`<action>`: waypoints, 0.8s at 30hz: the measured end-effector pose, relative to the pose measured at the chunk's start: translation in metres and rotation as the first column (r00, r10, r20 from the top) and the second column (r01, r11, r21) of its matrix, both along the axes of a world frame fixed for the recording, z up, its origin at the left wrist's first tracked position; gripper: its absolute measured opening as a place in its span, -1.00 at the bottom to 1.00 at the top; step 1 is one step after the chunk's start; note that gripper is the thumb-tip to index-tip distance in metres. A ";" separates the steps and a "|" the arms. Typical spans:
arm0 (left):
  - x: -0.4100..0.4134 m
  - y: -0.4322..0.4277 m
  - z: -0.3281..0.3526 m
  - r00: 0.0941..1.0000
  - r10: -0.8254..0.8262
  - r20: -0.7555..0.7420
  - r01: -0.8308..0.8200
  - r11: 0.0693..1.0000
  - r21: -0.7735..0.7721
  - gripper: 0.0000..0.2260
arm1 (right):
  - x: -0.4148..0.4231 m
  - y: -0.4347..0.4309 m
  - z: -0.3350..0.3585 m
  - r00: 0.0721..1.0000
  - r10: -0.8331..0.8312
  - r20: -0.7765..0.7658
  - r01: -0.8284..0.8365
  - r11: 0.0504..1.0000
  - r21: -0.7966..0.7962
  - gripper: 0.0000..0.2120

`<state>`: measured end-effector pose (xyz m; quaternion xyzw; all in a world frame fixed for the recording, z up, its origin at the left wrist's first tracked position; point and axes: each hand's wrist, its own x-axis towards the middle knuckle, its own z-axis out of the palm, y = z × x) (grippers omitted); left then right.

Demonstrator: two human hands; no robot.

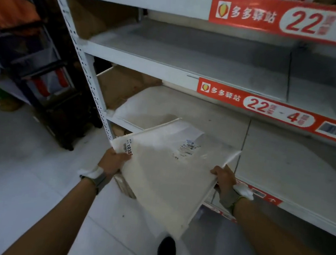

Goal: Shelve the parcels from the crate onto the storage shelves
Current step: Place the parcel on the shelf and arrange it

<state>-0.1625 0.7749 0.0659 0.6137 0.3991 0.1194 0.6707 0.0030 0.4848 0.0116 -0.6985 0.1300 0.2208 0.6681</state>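
Flat white parcel (pixel 167 179) is held tilted at the near edge of the storage shelves (pixel 284 161), far corner reaching over the board under the red 22-4 label (pixel 279 113). Whether it touches the board cannot be told.

Left grip (pixel 117 159) is clenched on the parcel's left corner, beside a barcode sticker (pixel 128 147). Right grip (pixel 223 178) is clenched on the right edge, thumb on top.

A shipping label (pixel 188 148) is seen on the upper face, blurred.

A second white parcel (pixel 144 108) lies farther left on the same board, near a cardboard box (pixel 121 88).

A dark shoe (pixel 166 251) is seen on the pale floor (pixel 11 172) below.
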 end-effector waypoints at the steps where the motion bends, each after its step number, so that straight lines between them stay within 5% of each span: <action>1: 0.010 0.011 0.001 1.000 -0.006 -0.017 0.006 1.000 0.006 -0.78 | 0.012 0.009 -0.002 1.000 0.022 0.017 -0.022 1.000 -0.020 -0.78; 9: 0.056 0.089 -0.005 0.938 -0.137 -0.319 0.199 0.965 0.171 -0.79 | 0.104 0.088 -0.017 0.970 0.234 0.064 -0.203 0.929 -0.310 -0.42; 14: 0.067 0.105 -0.010 0.971 -0.046 -0.233 0.044 0.999 -0.014 -0.82 | 0.121 0.142 -0.010 0.922 0.387 0.035 -0.339 0.844 -0.415 -0.25; 16: 0.075 0.118 -0.015 0.981 -0.002 -0.193 -0.005 0.999 -0.037 -0.79 | 0.109 0.164 -0.009 0.863 0.504 0.029 -0.405 0.725 -0.557 -0.22; 20: 0.099 0.152 -0.022 0.992 0.055 -0.114 -0.062 0.996 -0.061 -0.80 | 0.064 0.204 -0.031 0.698 0.708 -0.108 -0.426 0.288 -0.858 -0.25; 24: 0.113 0.175 -0.021 0.992 0.125 -0.012 -0.125 0.990 -0.057 -0.82 | 0.060 0.229 -0.046 0.666 0.742 -0.080 -0.358 0.223 -0.907 -0.27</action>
